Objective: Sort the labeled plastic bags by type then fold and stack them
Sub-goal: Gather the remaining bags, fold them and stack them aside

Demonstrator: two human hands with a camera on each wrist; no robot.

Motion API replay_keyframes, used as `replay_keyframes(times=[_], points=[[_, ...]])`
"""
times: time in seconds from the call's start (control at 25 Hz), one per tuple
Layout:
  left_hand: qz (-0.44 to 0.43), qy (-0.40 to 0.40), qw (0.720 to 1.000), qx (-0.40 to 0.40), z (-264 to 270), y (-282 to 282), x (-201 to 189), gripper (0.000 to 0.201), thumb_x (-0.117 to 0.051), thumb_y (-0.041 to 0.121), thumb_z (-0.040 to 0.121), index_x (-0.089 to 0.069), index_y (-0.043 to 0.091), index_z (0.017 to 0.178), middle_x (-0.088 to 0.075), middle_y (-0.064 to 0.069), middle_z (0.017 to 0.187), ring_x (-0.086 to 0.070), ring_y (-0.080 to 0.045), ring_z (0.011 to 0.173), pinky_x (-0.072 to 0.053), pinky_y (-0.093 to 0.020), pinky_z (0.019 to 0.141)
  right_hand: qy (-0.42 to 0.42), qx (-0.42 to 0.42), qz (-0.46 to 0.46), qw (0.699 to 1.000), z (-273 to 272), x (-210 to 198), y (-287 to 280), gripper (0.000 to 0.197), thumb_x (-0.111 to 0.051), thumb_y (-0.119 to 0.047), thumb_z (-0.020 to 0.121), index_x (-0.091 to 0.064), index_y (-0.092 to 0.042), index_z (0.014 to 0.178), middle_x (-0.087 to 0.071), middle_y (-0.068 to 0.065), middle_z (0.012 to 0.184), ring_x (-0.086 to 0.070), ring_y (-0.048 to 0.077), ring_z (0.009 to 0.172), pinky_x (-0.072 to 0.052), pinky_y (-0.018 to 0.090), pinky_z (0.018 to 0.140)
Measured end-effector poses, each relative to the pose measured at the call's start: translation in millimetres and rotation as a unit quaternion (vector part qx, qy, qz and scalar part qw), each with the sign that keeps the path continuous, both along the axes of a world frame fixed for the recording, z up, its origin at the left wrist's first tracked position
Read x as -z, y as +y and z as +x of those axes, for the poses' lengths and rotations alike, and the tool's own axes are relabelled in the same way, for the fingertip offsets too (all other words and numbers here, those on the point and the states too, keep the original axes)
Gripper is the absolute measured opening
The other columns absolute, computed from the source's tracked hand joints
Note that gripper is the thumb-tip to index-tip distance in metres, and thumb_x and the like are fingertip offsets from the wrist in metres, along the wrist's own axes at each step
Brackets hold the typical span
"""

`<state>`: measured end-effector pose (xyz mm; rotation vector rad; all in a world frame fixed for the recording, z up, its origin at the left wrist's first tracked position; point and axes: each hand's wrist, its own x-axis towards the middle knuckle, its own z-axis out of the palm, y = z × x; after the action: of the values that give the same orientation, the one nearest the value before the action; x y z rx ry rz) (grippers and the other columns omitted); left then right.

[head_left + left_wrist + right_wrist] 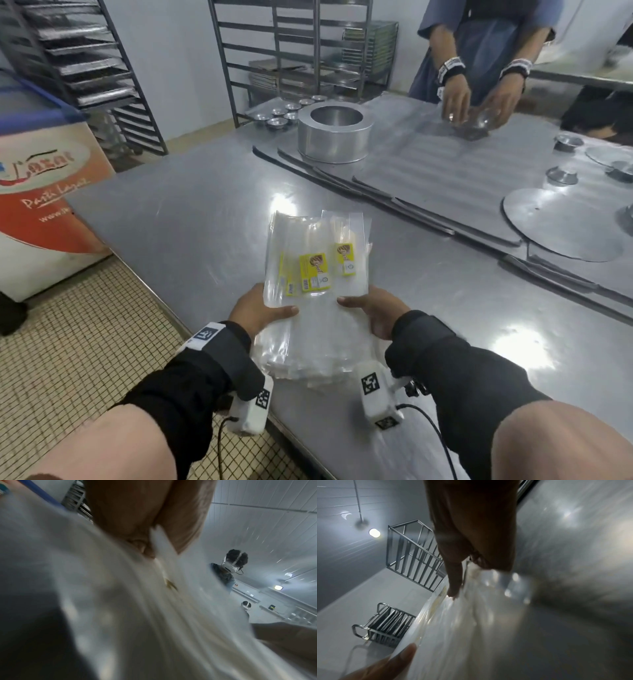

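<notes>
Bags in the hands: a bundle of clear plastic bags with yellow printed labels (317, 260) is held up over the grey steel tabletop (178, 219), near its front edge; the labels face the head camera and the bags overlap each other unevenly.
Left hand: the left hand (255, 313) grips the lower left corner of the bundle, with the thumb on top of the plastic and the fingers hidden under it; the left wrist view shows plastic pinched between the thumb and the palm, though it is blurred.
Right hand: the right hand (371, 313) grips the lower right corner in the same way, thumb on top pointing toward the left hand.
Hands together: they are apart, one at each side of the bundle, both clamped on it.
Lower stack: a pile of clear plastic bags without visible labels (308, 356) lies flat on the tabletop under the hands, just beside the front edge.
Far side: a round metal cake tin (334, 135) stands on the tabletop, well apart from the bags; flat metal baking sheets (445, 171) lie to its right.
Other person: a second person's hands (476, 99) hold a small metal bowl at the far edge.
</notes>
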<state>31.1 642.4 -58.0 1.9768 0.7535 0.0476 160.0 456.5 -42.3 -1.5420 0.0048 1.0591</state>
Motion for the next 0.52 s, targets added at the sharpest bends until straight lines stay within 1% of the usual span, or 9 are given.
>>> replay_keyframes(times=[0.04,0.12,0.2,0.28,0.32,0.36,0.44,0.52], points=[[-0.011,-0.007,1.0,0.001,1.5,-8.8,1.5,0.089,-0.077,0.064,0.036,-0.062,0.02,0.111,-0.07,0.002,0.104,-0.066,-0.017,0.097,-0.05,-0.039,0.092,0.016,0.003,0.007,1.0,-0.5,2.0,-13.9,0.037,-0.064,0.004,0.082,-0.061,-0.003,0.118,-0.067,0.018,0.103,-0.066,0.031,0.083,-0.054,0.041,0.075],[-0.045,-0.02,0.999,0.008,1.9,-31.6,4.8,0.085,-0.081,0.058,0.036,-0.063,0.018,0.108,-0.071,0.0,0.101,-0.067,-0.019,0.094,-0.052,-0.041,0.09,0.015,0.0,0.007,1.0,-1.6,3.0,-42.6,0.035,-0.063,0.004,0.082,-0.061,-0.003,0.117,-0.067,0.017,0.101,-0.066,0.03,0.08,-0.055,0.039,0.071],[-0.055,-0.021,0.998,0.011,0.3,-60.4,6.2,0.086,-0.084,0.057,0.037,-0.061,0.017,0.11,-0.07,0.001,0.102,-0.067,-0.018,0.094,-0.053,-0.04,0.088,0.005,-0.004,0.0,1.0,-2.9,0.3,-73.2,0.029,-0.062,0.004,0.083,-0.062,-0.004,0.111,-0.068,0.015,0.097,-0.066,0.028,0.077,-0.055,0.035,0.065],[-0.053,-0.023,0.998,0.021,-0.8,-97.6,12.3,0.083,-0.086,0.056,0.045,-0.057,0.017,0.112,-0.068,0.002,0.103,-0.066,-0.017,0.095,-0.053,-0.037,0.085,-0.007,-0.001,-0.005,1.0,-4.1,-2.7,-114.5,0.021,-0.061,0.005,0.084,-0.062,-0.006,0.102,-0.067,0.012,0.089,-0.066,0.022,0.068,-0.054,0.028,0.054],[-0.057,-0.024,0.998,0.027,-0.2,-117.1,16.4,0.081,-0.086,0.055,0.047,-0.056,0.018,0.112,-0.068,0.002,0.103,-0.065,-0.016,0.095,-0.053,-0.036,0.083,-0.004,0.005,-0.004,1.0,-5.3,-3.0,-137.7,0.021,-0.061,0.006,0.084,-0.062,-0.007,0.1,-0.066,0.011,0.086,-0.066,0.021,0.065,-0.053,0.026,0.051],[-0.056,-0.022,0.998,0.034,1.0,-138.2,18.5,0.082,-0.086,0.058,0.046,-0.056,0.019,0.112,-0.068,0.003,0.103,-0.066,-0.016,0.095,-0.054,-0.037,0.084,-0.002,0.012,-0.004,1.0,-6.3,-2.7,-162.2,0.022,-0.061,0.006,0.084,-0.061,-0.007,0.101,-0.066,0.011,0.085,-0.066,0.02,0.065,-0.053,0.026,0.051],[-0.061,-0.025,0.996,0.052,4.2,-185.0,20.8,0.088,-0.084,0.065,0.042,-0.056,0.022,0.113,-0.069,0.003,0.104,-0.066,-0.014,0.095,-0.054,-0.04,0.086,-0.004,0.022,-0.009,1.0,-9.0,-1.2,-214.1,0.026,-0.062,0.005,0.083,-0.06,-0.006,0.106,-0.067,0.01,0.086,-0.067,0.022,0.07,-0.054,0.028,0.056],[-0.081,-0.037,0.994,0.056,2.6,-233.2,18.1,0.088,-0.085,0.06,0.041,-0.054,0.02,0.114,-0.067,0.002,0.106,-0.064,-0.016,0.097,-0.053,-0.04,0.087,-0.003,0.035,-0.014,0.999,-13.2,1.6,-261.4,0.03,-0.063,0.006,0.082,-0.059,-0.005,0.11,-0.068,0.01,0.088,-0.066,0.024,0.075,-0.055,0.031,0.063]])
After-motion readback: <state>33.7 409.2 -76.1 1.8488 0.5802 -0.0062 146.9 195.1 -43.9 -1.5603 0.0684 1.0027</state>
